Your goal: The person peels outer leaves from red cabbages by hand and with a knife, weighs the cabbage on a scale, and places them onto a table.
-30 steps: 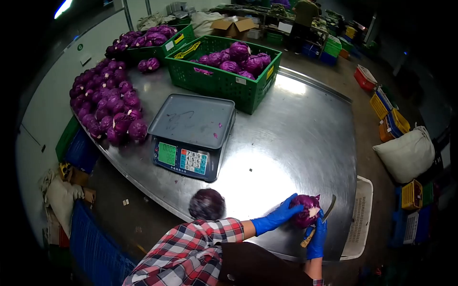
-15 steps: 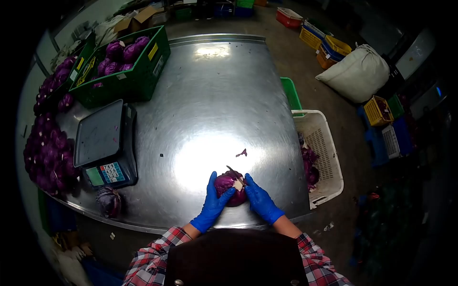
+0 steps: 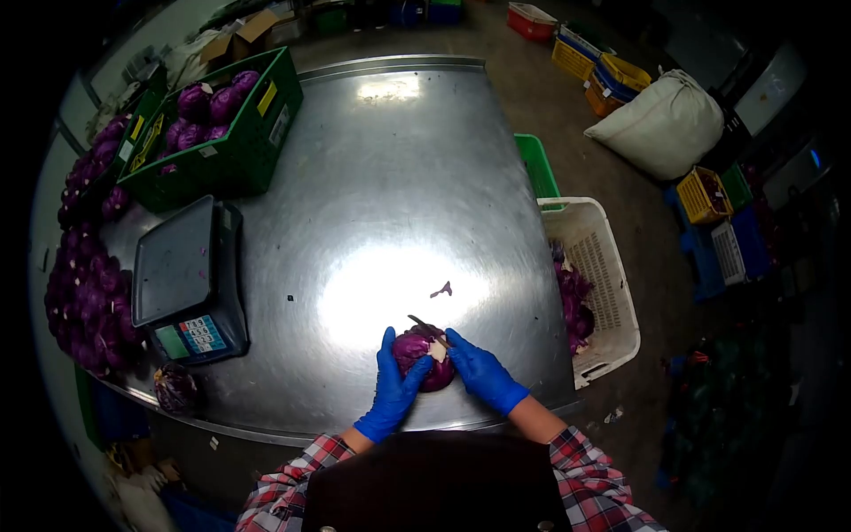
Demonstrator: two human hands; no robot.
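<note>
A purple cabbage with a pale cut stem rests on the metal table near its front edge. Around its left side is my left hand in a blue glove, thumb on top by the stem. My right hand, also gloved in blue, has its fingers closed on a small dark knife at the cabbage's upper right; the blade points up and left. Beyond them a torn purple leaf scrap lies on the metal.
Left are a scale, a single cabbage, a cabbage pile and a green crate of cabbages. A white basket with purple leaves and a green bin stand right; a white sack lies beyond.
The knife has swung and more of its blade shows above the cabbage. My right hand has shifted slightly round the cabbage's upper right. The whole view has moved a little.
</note>
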